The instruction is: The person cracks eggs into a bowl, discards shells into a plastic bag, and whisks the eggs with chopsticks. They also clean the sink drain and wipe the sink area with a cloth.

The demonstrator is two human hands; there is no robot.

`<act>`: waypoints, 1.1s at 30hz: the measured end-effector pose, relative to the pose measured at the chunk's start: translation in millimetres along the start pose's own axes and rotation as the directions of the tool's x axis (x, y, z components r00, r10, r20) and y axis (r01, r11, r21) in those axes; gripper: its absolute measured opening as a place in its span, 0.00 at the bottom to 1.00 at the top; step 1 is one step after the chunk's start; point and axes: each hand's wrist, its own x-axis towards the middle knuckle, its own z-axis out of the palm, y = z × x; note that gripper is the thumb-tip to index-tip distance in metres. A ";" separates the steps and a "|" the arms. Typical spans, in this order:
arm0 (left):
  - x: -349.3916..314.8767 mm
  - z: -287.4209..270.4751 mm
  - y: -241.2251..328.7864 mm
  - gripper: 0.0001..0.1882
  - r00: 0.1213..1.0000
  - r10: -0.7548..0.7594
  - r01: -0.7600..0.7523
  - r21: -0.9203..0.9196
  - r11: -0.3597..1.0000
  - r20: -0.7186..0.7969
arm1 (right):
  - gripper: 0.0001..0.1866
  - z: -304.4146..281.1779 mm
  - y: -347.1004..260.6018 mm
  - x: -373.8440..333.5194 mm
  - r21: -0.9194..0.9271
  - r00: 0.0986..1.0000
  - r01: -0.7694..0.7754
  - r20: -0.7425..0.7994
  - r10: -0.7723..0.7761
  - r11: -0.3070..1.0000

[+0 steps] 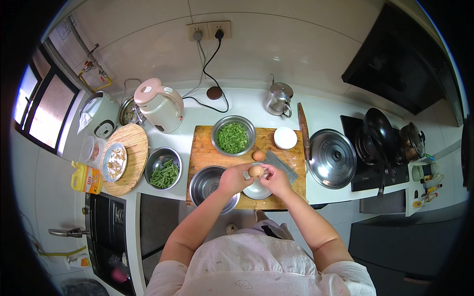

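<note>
As your left hand [236, 179] and right hand [277, 181] pinch the egg [256, 171], you're likely cracking it; next, part it evenly over the bowl [257, 193] at its six o'clock.

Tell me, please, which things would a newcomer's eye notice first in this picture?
First, probably, the brown egg held between the left hand and right hand, at the front of the wooden board. Next, the bright chopped greens in a metal bowl towards the back of that board. Then perhaps the large shiny lid, right of the board, and the pale pink kettle, behind it to the left.
</note>
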 end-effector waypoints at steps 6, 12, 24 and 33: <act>-2.3 -1.7 6.0 0.23 1.000 -0.014 0.014 0.050 0.999 -0.009 | 0.23 -4.4 -13.7 -6.2 -0.100 1.000 -0.017 -0.015 0.016 0.995; -1.6 -0.9 2.0 0.22 1.000 -0.007 0.007 0.059 0.998 0.012 | 0.23 -7.0 -4.9 -7.3 -0.136 1.000 0.019 -0.012 -0.021 0.991; 1.8 2.3 -7.1 0.21 0.986 0.165 -0.165 0.140 0.976 0.014 | 0.21 -26.9 -5.0 -8.9 -0.471 0.912 0.385 0.065 -0.404 0.794; -1.4 -11.2 2.6 0.20 0.934 0.351 -0.338 0.159 0.927 -0.059 | 0.19 -43.0 -24.8 -7.0 -0.473 0.864 0.484 0.123 -0.488 0.737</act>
